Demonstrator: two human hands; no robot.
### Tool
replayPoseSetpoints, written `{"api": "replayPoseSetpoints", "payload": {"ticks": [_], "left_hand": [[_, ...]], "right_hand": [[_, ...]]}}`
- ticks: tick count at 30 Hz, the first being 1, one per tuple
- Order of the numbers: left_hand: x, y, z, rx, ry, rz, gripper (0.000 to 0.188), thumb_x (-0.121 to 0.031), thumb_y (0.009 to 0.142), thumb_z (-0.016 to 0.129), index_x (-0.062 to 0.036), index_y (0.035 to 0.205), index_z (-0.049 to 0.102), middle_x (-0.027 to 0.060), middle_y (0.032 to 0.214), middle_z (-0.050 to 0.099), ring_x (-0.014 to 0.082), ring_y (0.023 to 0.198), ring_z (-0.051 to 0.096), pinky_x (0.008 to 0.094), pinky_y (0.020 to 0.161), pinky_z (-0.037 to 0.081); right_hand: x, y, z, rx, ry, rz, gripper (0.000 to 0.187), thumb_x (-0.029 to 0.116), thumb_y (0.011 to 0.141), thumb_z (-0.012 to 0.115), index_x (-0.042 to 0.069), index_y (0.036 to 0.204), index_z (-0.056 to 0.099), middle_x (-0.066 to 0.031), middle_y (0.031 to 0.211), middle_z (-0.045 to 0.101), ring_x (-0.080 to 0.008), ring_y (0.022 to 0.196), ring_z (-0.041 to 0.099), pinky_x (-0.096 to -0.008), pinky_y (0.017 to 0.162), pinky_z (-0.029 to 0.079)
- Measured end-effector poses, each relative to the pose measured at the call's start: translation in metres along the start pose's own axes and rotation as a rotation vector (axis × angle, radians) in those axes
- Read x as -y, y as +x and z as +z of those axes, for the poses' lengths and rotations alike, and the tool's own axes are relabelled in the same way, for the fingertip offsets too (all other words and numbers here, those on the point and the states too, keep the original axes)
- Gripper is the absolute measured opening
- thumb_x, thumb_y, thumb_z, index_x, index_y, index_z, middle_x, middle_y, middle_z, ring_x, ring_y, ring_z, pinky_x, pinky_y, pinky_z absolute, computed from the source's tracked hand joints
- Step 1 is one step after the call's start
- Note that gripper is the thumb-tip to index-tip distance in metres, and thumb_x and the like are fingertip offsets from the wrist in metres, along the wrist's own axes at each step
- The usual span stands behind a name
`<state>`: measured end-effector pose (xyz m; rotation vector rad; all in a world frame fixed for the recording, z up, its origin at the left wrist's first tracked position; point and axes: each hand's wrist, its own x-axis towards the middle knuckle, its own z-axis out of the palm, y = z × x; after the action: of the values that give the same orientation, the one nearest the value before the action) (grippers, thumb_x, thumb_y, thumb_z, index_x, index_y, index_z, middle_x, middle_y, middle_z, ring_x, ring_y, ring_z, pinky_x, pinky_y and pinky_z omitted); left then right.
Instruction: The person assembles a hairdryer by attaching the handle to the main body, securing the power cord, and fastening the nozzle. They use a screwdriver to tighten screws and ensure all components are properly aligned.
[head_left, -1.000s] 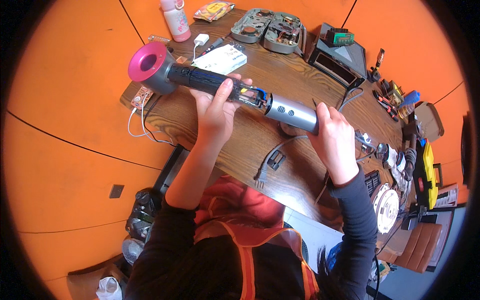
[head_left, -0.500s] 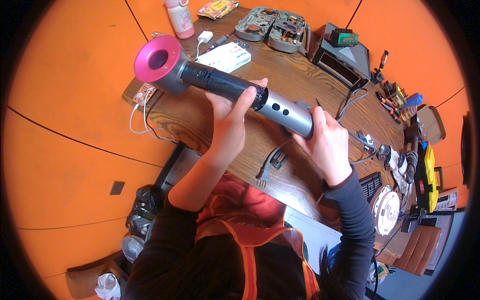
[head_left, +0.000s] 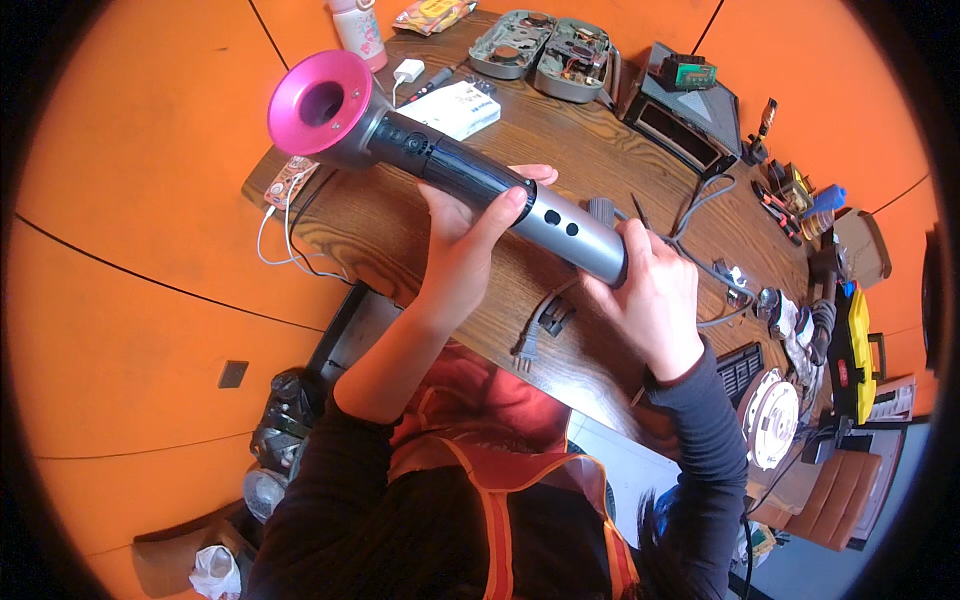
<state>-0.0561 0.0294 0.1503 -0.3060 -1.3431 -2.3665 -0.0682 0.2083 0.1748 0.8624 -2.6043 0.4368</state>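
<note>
- Smooth orange wall panels (head_left: 150,200) bent around a brown wood-grained desk (head_left: 545,130); a brown padded chair (head_left: 840,490) stood at lower right.
- Toward the desk's far edge lay a grey hard-shelled case (head_left: 575,60), spread open over electronic parts, near a dark box-shaped housing (head_left: 690,110) and a pink-and-white bottle (head_left: 358,35).
- A flat white box (head_left: 455,112) carried dark printing too small to read; a yellow-and-pink packet (head_left: 435,14) was printed as well, and a yellow-and-black tool case (head_left: 857,350) bore a small red label.
- Above the desk, slantwise, was a pink-headed hair dryer (head_left: 450,165) with a black handle, its end inside a silver metal tube (head_left: 570,238).
- The left hand (head_left: 465,225) clasped the handle, thumb near the seam; the right hand's (head_left: 650,285) grip pinched the tube's lower end.
</note>
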Motion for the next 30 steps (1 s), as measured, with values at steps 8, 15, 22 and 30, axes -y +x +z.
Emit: {"api": "replayPoseSetpoints", "payload": {"ticks": [8,15,22,30], "left_hand": [[0.002,-0.003,-0.002,0.062,-0.020,-0.048,0.043,-0.007,0.085,0.052,-0.0028,0.114,0.020,0.0179,0.105,0.058,0.0208,0.100,0.055,0.0326,0.089,0.043],[-0.009,0.003,-0.004,0.044,-0.140,0.040,0.035,-0.020,0.092,0.040,0.0025,0.119,0.034,0.0220,0.114,0.053,0.0271,0.108,0.052,0.0358,0.092,0.042],[-0.019,0.006,-0.005,-0.049,-0.051,-0.012,0.052,-0.036,0.093,0.036,0.0093,0.119,0.036,0.0297,0.117,0.047,0.0359,0.109,0.051,0.0429,0.093,0.042],[-0.015,0.001,-0.006,-0.105,-0.156,0.025,0.039,-0.025,0.092,0.043,0.0065,0.115,0.038,0.0261,0.110,0.053,0.0332,0.100,0.056,0.0406,0.088,0.046]], "right_hand": [[0.010,-0.009,0.005,-0.064,-0.096,0.029,0.040,0.025,0.066,0.071,0.004,0.090,0.048,-0.0125,0.072,0.057,-0.0294,0.060,0.059,-0.0361,0.051,0.047],[0.007,-0.007,0.009,-0.029,0.169,0.080,0.035,0.025,0.068,0.070,0.004,0.088,0.050,-0.0163,0.070,0.059,-0.0324,0.061,0.061,-0.0369,0.054,0.048],[0.009,-0.007,0.007,-0.037,0.034,0.033,0.046,0.028,0.065,0.070,0.002,0.097,0.049,-0.0114,0.073,0.057,-0.0263,0.062,0.060,-0.0344,0.054,0.048],[0.010,-0.004,0.004,-0.016,0.020,0.016,0.047,0.028,0.066,0.070,0.001,0.097,0.048,-0.0125,0.073,0.057,-0.0274,0.062,0.060,-0.0352,0.054,0.048]]}}
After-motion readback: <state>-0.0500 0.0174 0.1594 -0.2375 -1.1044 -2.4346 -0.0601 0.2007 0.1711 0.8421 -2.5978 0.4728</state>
